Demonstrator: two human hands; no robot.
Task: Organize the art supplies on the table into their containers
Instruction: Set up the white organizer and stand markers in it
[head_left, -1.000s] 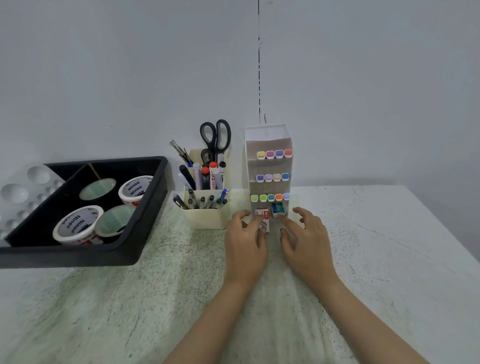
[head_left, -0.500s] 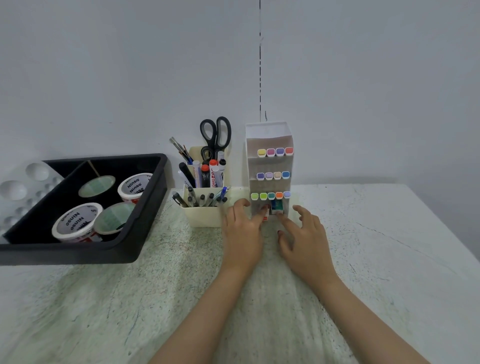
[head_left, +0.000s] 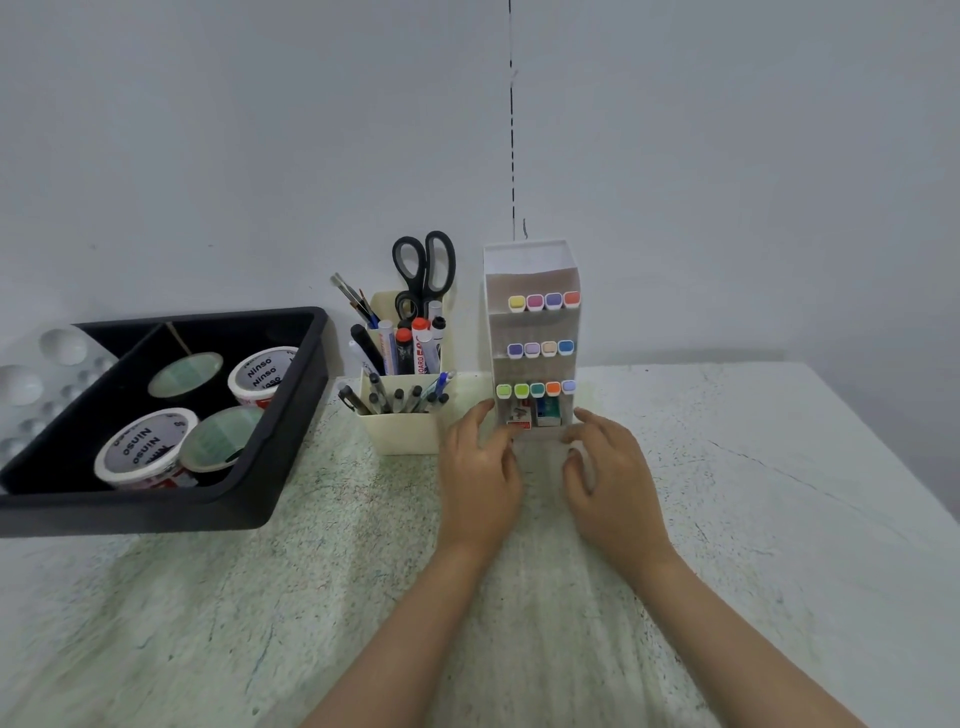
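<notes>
A tall white tiered marker rack (head_left: 532, 270) stands at the back of the table, its three shelves showing coloured marker caps. In its bottom slot sit two small boxes, a red-and-white one (head_left: 518, 417) and a teal one (head_left: 549, 412). My left hand (head_left: 480, 467) lies just in front of the rack's lower left corner, fingers loosely bent, nothing in it. My right hand (head_left: 610, 473) is by the lower right corner, fingers relaxed and holding nothing. Both are a little short of the boxes.
A cream pen holder (head_left: 405, 421) with pens, markers, brushes and black scissors (head_left: 425, 265) stands left of the rack. A black tray (head_left: 306, 364) with paint tubs sits at far left, a white palette (head_left: 31, 374) behind it. The table's right edge runs diagonally.
The two small boxes went from the table edge into the rack's bottom slot. Both hands have let go and drawn back slightly toward me.
</notes>
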